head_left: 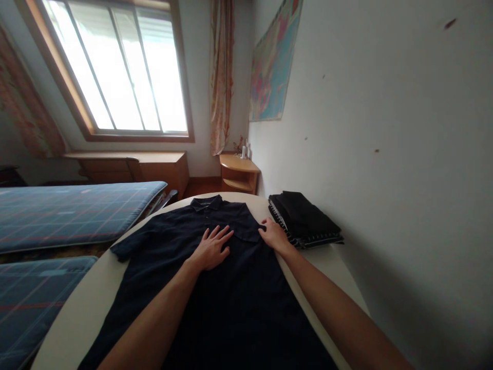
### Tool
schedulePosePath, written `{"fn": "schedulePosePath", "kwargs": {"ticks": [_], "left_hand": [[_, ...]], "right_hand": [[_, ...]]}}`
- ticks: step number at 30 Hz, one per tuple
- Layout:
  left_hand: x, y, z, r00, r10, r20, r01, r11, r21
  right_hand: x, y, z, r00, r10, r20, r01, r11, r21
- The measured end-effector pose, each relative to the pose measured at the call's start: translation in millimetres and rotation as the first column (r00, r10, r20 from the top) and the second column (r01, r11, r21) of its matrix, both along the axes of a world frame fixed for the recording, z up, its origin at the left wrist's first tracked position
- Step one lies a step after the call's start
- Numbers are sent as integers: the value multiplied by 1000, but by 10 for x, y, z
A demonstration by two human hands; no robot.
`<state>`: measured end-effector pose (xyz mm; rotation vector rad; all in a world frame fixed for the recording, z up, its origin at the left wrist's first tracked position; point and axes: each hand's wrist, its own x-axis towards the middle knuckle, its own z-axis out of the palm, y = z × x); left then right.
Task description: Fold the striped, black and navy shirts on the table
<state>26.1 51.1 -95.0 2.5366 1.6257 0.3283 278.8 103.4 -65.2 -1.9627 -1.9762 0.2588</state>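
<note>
A dark navy collared shirt [231, 288] lies spread on a round cream table [87, 298], its collar at the far edge. My left hand [211, 250] rests flat on the shirt's chest with the fingers spread. At the shirt's right side, my right hand [272, 234] pinches the edge of the right sleeve, which is folded inward over the chest. The left sleeve lies stretched out to the left. Just beyond my right hand sits a stack of folded dark clothes [304, 218].
Two beds with blue plaid mattresses [77, 210] stand to the left of the table. A white wall [404, 180] runs close along the right. Behind the table are a corner shelf [239, 163] and a wooden desk [162, 159] under the window.
</note>
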Motion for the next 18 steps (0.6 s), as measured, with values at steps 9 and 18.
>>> {"fn": "schedulePosePath", "kwargs": {"ticks": [9,18], "left_hand": [[-23,11,-28,994,-38,99,33,998,50],[-2,36,10,891,-40,452,-59,977,204]], "right_hand": [[-187,-105,244,969,110,-219,-80,987,141],[-739,-395,252,895,351,-275,-322,935,146]]}}
